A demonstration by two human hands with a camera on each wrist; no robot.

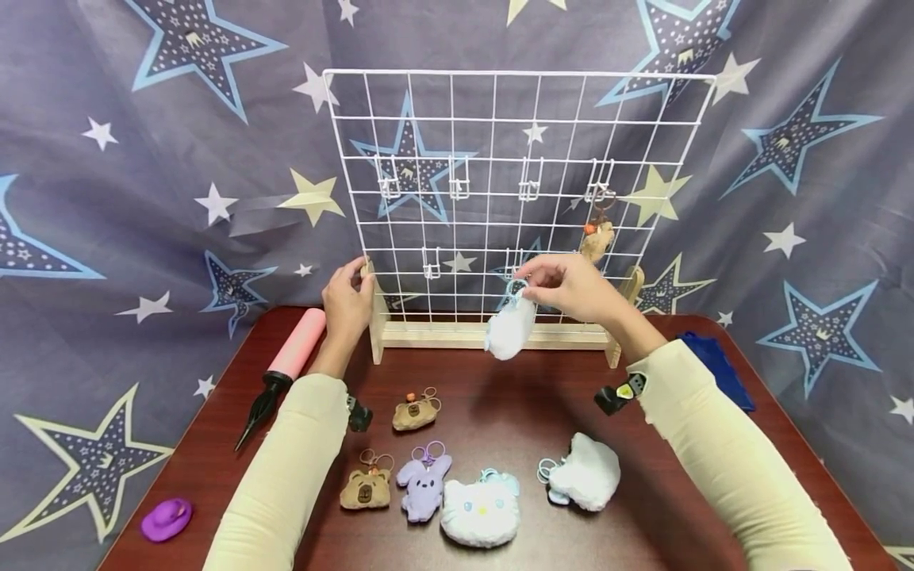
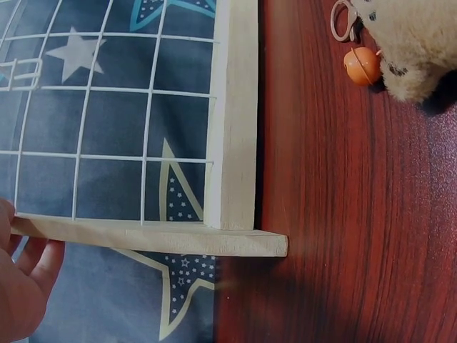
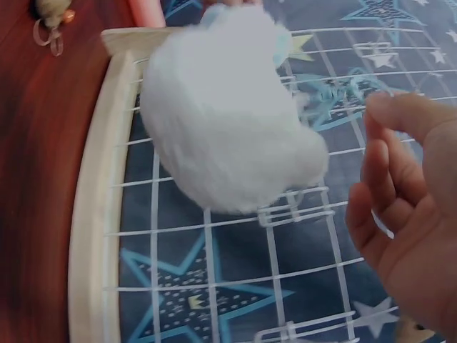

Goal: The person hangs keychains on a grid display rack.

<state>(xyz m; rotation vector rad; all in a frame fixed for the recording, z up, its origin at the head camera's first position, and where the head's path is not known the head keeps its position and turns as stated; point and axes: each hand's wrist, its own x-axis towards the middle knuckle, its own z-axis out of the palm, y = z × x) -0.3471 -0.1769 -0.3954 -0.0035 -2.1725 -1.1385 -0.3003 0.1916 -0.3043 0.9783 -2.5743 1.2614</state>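
My right hand [image 1: 574, 287] pinches the light-blue ring of a white plush keychain [image 1: 511, 329], which hangs in front of the lower part of the white wire grid rack [image 1: 473, 123]. In the right wrist view the plush [image 3: 221, 114] shows its plain white fluffy side, to the left of the fingers. With its fingers on the top of the wooden side post [image 1: 375, 313], my left hand [image 1: 347, 305] holds the rack's left end. Several white hooks [image 1: 528, 189] sit on the grid. From the upper right one hangs a brown plush keychain [image 1: 598, 239], partly behind my right hand.
On the table lie two brown bear keychains [image 1: 414, 414], a purple rabbit keychain [image 1: 424, 485], a white cat-face keychain [image 1: 481, 511] and another white plush [image 1: 589, 473]. A pink pump [image 1: 300, 345] and purple hat [image 1: 167, 519] are left, a dark blue cloth [image 1: 716, 369] right.
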